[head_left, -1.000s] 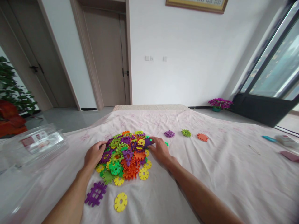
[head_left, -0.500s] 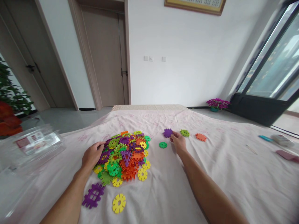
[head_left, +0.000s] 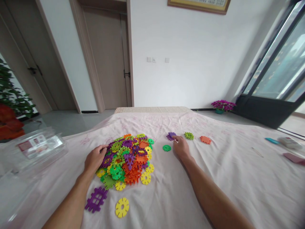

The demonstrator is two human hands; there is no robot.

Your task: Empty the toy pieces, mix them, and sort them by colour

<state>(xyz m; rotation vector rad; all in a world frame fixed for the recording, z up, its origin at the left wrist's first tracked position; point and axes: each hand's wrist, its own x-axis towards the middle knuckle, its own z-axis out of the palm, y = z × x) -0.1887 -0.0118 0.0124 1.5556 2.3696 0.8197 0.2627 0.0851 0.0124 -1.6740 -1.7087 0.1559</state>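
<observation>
My left hand rests against the left side of a heap of plastic interlocking pieces in purple, green, orange and yellow. Its fingers are extended, and nothing is held in them. At centre right, my right hand has its index finger stretched to the right edge of a purple toothed piece, which lies on the cloth. The thumb is mostly hidden. Close by lie a green notched disc, a lime toothed piece and an orange toothed piece, all apart from each other.
A purple window piece and a yellow notched disc lie in front of the heap. Clear plastic containers stand at left on the pink-patterned cloth. Far right are a blue item and a pinkish item.
The purple toothed piece has gone from being pinched by my right hand to lying flat. My right hand has turned palm down, index finger at its edge. My left hand stays put.
</observation>
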